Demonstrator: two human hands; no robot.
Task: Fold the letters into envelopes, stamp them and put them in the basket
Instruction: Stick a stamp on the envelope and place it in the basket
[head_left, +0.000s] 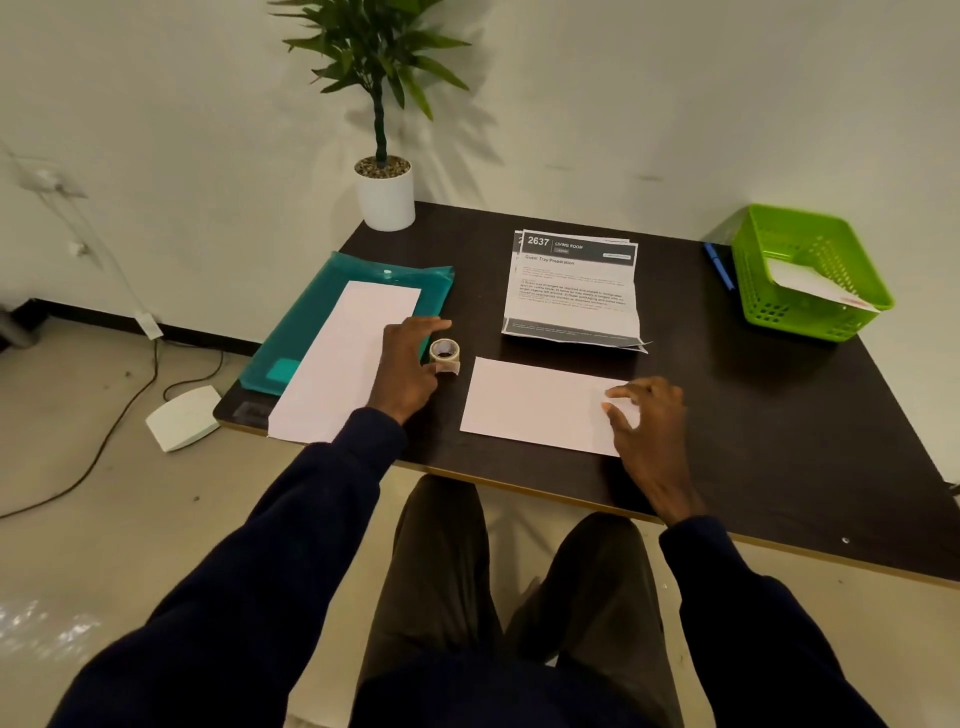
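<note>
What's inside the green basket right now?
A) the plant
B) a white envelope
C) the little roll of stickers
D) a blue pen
B: a white envelope lies inside the green basket, while the blue pen lies outside it, just to its left.

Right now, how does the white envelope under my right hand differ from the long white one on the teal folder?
The envelope by the right hand, which touches it, is shorter and lies wholly on the bare table. The long one lies partly on the teal folder and reaches the table's near edge. Both are plain white.
</note>
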